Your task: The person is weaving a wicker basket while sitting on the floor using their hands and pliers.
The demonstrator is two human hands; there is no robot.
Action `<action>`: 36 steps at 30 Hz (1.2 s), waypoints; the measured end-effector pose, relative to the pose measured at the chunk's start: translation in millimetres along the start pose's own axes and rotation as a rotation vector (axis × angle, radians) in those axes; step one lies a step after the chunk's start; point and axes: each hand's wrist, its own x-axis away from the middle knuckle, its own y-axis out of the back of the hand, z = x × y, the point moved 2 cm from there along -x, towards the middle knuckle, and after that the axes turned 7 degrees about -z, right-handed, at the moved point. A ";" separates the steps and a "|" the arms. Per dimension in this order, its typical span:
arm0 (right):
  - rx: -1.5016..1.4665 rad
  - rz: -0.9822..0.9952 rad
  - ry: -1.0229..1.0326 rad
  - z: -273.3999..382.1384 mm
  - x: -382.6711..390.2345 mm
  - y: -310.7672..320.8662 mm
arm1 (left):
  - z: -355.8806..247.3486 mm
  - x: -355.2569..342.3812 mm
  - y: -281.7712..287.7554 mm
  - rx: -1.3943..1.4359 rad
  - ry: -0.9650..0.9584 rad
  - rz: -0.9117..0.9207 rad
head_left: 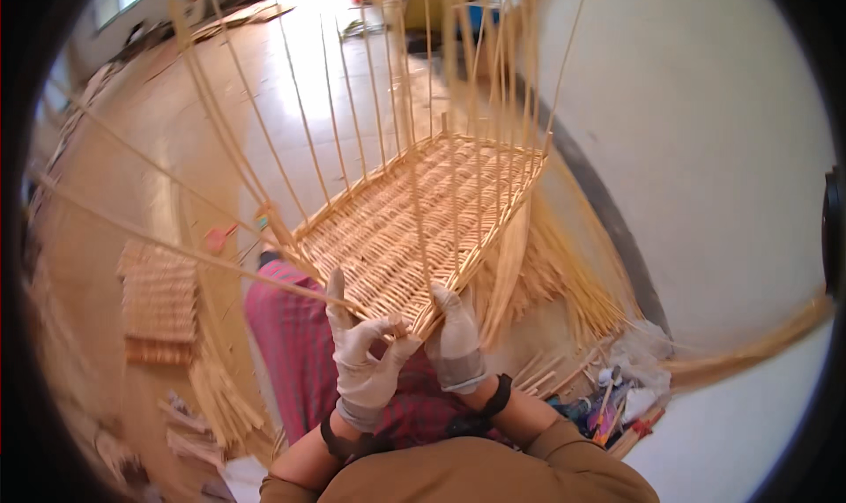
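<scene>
A rectangular wicker basket base (397,221) lies tilted over my lap, on a red checked cloth (282,313). Tall thin stakes (303,106) rise from its edges, some blurred. My left hand (366,366), in a pale glove, is at the near corner; its index finger points up, while the thumb and other fingers pinch a rod at the border. My right hand (456,344), also gloved, is closed around the base's near right edge, thumb on top. Its other fingers are hidden underneath. One long rod (203,254) slants from the near corner toward the far left.
Loose rods (577,278) lie in a bundle on the floor at right, beside a white wall (696,150). Clutter with plastic wrapping (639,362) sits at the near right. On the left are a woven stack (159,300), more rods (225,402) and a small red object (218,237).
</scene>
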 end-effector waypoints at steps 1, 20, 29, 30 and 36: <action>-0.082 0.095 -0.023 -19.3 5.4 -19.5 | -2.5 -1.9 27.9 -0.086 -0.019 -0.029; 0.874 0.454 0.497 7.4 -171.2 -2.3 | -15.7 -6.9 217.8 -0.208 0.238 -0.480; 0.599 0.462 -0.063 -55.8 -304.7 4.8 | 28.4 28.2 289.4 -0.040 0.253 -0.500; 0.679 0.461 0.011 -62.3 -302.1 6.0 | 31.8 27.6 289.7 -0.292 0.242 -0.526; 0.839 0.458 0.007 -95.8 -250.1 -22.2 | 33.1 9.4 289.7 -0.590 0.574 -0.967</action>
